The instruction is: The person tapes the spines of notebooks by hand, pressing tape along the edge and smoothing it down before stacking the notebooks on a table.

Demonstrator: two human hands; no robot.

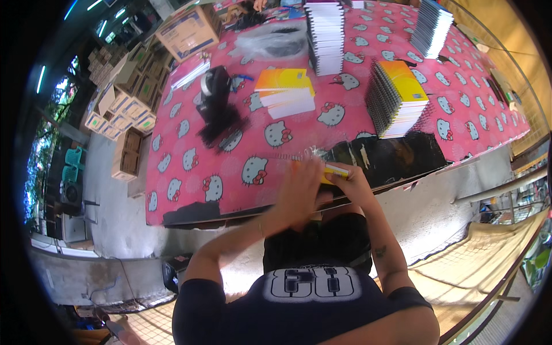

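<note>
At the near edge of the table, my right hand (355,185) grips the right end of a small notebook (338,169) with yellow on its cover. My left hand (302,187) lies over the notebook's left part, smeared by motion, so its fingers are not clear. A wire coil (313,153) shows along the notebook's far side. Beyond my hands, a stack of yellow-orange covered pages (286,92) sits on the table. To its right stands a tall stack of yellow spiral notebooks (397,99).
The table (195,138) wears a pink cat-print cover, with black patches (397,158) near its front edge. Black wire coils (225,125), a tape dispenser (215,89), a clear plastic bag (270,41) and more notebook stacks (326,37) lie farther off. Cardboard boxes (187,31) stand left.
</note>
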